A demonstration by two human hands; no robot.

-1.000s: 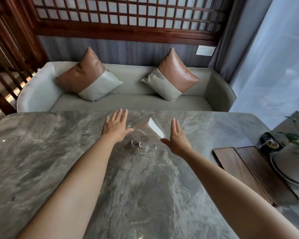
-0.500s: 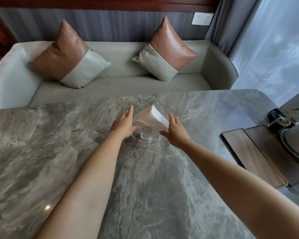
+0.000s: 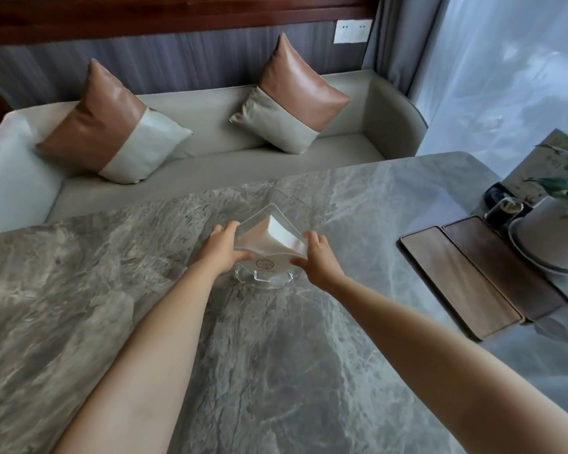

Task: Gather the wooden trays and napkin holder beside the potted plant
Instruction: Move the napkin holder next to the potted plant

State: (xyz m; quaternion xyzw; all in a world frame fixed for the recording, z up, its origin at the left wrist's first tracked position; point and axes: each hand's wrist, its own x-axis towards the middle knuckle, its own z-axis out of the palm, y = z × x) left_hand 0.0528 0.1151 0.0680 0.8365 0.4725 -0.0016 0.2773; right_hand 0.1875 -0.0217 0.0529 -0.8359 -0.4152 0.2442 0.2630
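Observation:
A clear napkin holder with white napkins stands on its round base in the middle of the grey marble table. My left hand grips its left side and my right hand grips its right side. Two wooden trays lie side by side at the table's right: a lighter tray and a darker tray. Just right of them stands the potted plant in a pale pot on a saucer.
A small dark jar sits behind the trays next to the pot. Beyond the table's far edge is a grey sofa with two brown and grey cushions. A curtain hangs at the right.
Both hands have closed in from open palms beside the napkin holder to gripping its two sides. The view has tilted down and shifted right, bringing the plant back into sight.

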